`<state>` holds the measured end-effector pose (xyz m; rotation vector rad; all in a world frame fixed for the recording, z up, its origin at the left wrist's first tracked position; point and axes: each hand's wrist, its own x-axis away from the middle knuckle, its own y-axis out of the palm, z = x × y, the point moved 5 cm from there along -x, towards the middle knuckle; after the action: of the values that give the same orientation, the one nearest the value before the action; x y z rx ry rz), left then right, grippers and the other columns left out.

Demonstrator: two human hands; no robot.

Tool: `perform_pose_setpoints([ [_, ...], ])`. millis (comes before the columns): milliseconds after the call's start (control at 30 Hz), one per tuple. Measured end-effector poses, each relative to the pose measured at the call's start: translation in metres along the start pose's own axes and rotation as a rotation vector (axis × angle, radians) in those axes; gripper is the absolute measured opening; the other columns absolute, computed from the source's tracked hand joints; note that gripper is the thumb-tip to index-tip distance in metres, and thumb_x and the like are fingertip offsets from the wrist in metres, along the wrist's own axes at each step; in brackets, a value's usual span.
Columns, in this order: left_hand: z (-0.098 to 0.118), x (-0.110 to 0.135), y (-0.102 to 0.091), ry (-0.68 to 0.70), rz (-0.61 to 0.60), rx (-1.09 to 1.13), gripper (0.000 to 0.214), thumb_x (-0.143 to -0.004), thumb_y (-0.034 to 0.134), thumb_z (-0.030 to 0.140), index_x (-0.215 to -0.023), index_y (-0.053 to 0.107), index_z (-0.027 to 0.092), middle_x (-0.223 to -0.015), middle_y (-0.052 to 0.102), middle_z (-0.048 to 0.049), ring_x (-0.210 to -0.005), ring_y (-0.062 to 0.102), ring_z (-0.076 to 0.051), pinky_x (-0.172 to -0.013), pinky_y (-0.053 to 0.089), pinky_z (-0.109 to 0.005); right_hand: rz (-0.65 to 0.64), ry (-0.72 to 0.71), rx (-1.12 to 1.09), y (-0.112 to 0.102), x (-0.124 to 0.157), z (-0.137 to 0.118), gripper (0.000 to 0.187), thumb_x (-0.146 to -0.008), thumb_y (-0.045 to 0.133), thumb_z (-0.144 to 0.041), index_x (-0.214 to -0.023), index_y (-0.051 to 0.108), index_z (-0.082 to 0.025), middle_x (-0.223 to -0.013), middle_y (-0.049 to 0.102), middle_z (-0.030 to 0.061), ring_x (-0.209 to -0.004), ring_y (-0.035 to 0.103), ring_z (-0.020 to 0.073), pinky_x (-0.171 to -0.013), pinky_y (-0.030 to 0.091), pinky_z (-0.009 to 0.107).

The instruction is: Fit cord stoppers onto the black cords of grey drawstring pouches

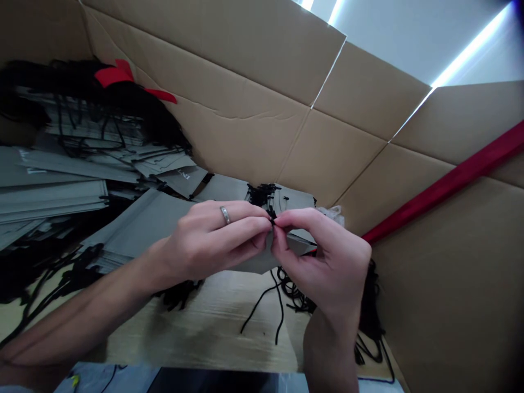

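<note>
Both hands meet fingertip to fingertip in the middle of the head view. My left hand (216,234), with a ring on one finger, comes in from the left and pinches a small piece of black cord (272,221). From the right, my right hand (323,251) pinches the same cord between thumb and forefinger. Behind and below the fingers is a grey card or paper bag (256,265), partly hidden by the hands. Two loose black cord ends (279,316) hang over the table below it.
Piles of flat grey bags (53,196) with black cords fill the left. A red ribbon (114,75) lies on a black bundle there. Tall cardboard walls (245,71) enclose the wooden table (221,322); a dark red strip (446,183) slants across the right wall. More black cords (370,305) lie at right.
</note>
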<state>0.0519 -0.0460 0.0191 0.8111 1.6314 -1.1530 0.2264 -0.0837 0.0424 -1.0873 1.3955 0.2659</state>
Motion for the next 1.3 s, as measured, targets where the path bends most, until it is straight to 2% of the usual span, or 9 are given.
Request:
perform_pose_setpoints([
  [233,-0.002,-0.004,-0.003,-0.035,0.045,0.049,0.013,-0.094,0.086,0.009,-0.1,0.077,0.017,-0.098,0.087,-0.0012,-0.082,0.084,-0.011,-0.082,0.066,-0.017,0.033,0.112,-0.131,0.0,0.006,0.01,0.02,-0.093,0.078,-0.004,-0.1,0.079,-0.023,-0.092,0.082,-0.0044,-0.081,0.077,0.0118,-0.077,0.065,0.026],
  [367,-0.005,-0.008,-0.005,-0.137,0.084,0.144,0.016,-0.089,0.085,0.007,-0.092,0.076,0.02,-0.09,0.086,0.0038,-0.075,0.081,-0.007,-0.072,0.063,-0.014,0.052,0.197,-0.26,0.002,0.007,0.018,0.024,-0.088,0.081,-0.003,-0.098,0.081,-0.026,-0.09,0.083,-0.0045,-0.08,0.078,0.0137,-0.074,0.066,0.026],
  [500,-0.013,-0.008,-0.001,-0.25,0.102,0.363,0.02,-0.085,0.086,0.007,-0.09,0.075,0.024,-0.085,0.084,0.0051,-0.074,0.082,-0.011,-0.067,0.065,-0.019,0.043,0.235,-0.399,0.002,0.004,0.022,0.024,-0.086,0.081,-0.003,-0.096,0.082,-0.024,-0.089,0.083,-0.0027,-0.077,0.079,0.0145,-0.069,0.066,0.025],
  [567,-0.017,-0.008,0.0,-0.274,0.096,0.42,0.02,-0.087,0.085,0.009,-0.092,0.076,0.026,-0.085,0.084,0.0046,-0.074,0.081,-0.013,-0.066,0.066,-0.022,0.031,0.227,-0.393,0.002,0.002,0.023,0.024,-0.086,0.081,-0.003,-0.097,0.082,-0.024,-0.09,0.083,-0.0023,-0.078,0.078,0.0148,-0.07,0.067,0.025],
  [633,-0.017,-0.008,0.0,-0.257,0.07,0.36,0.019,-0.091,0.083,0.01,-0.096,0.077,0.028,-0.088,0.085,0.0048,-0.076,0.082,-0.013,-0.066,0.066,-0.022,0.01,0.21,-0.331,0.001,0.002,0.022,0.024,-0.087,0.08,-0.004,-0.098,0.082,-0.024,-0.092,0.083,-0.0022,-0.079,0.078,0.0147,-0.072,0.066,0.026],
  [833,-0.01,-0.007,-0.001,-0.108,-0.011,0.086,0.016,-0.097,0.083,0.011,-0.107,0.078,0.022,-0.105,0.089,-0.0001,-0.086,0.086,-0.012,-0.08,0.068,-0.017,0.014,0.181,-0.159,-0.001,0.005,0.021,0.017,-0.093,0.077,-0.009,-0.098,0.08,-0.025,-0.093,0.082,-0.001,-0.08,0.077,0.016,-0.075,0.066,0.03],
  [1000,-0.003,-0.003,-0.001,-0.006,0.001,-0.004,0.011,-0.099,0.081,0.012,-0.107,0.075,0.019,-0.103,0.088,-0.0021,-0.082,0.084,-0.012,-0.081,0.068,-0.018,0.01,0.143,-0.153,0.0,0.005,0.018,0.021,-0.093,0.077,-0.006,-0.1,0.079,-0.025,-0.096,0.083,-0.0017,-0.083,0.078,0.0149,-0.077,0.066,0.029],
  [1200,-0.007,-0.009,-0.004,-0.147,0.008,0.135,0.015,-0.092,0.083,0.01,-0.095,0.075,0.022,-0.091,0.086,0.0052,-0.073,0.08,-0.007,-0.069,0.061,-0.013,-0.006,0.128,-0.237,0.0,0.005,0.019,0.023,-0.089,0.077,-0.004,-0.098,0.08,-0.025,-0.093,0.082,-0.002,-0.082,0.078,0.0156,-0.074,0.065,0.028],
  [1300,-0.013,-0.009,-0.002,-0.216,0.021,0.283,0.018,-0.085,0.084,0.008,-0.089,0.074,0.022,-0.085,0.084,0.0052,-0.07,0.078,-0.008,-0.066,0.062,-0.015,-0.003,0.144,-0.265,0.001,0.005,0.021,0.021,-0.088,0.077,-0.005,-0.097,0.08,-0.025,-0.092,0.083,-0.001,-0.082,0.079,0.0175,-0.073,0.066,0.03],
])
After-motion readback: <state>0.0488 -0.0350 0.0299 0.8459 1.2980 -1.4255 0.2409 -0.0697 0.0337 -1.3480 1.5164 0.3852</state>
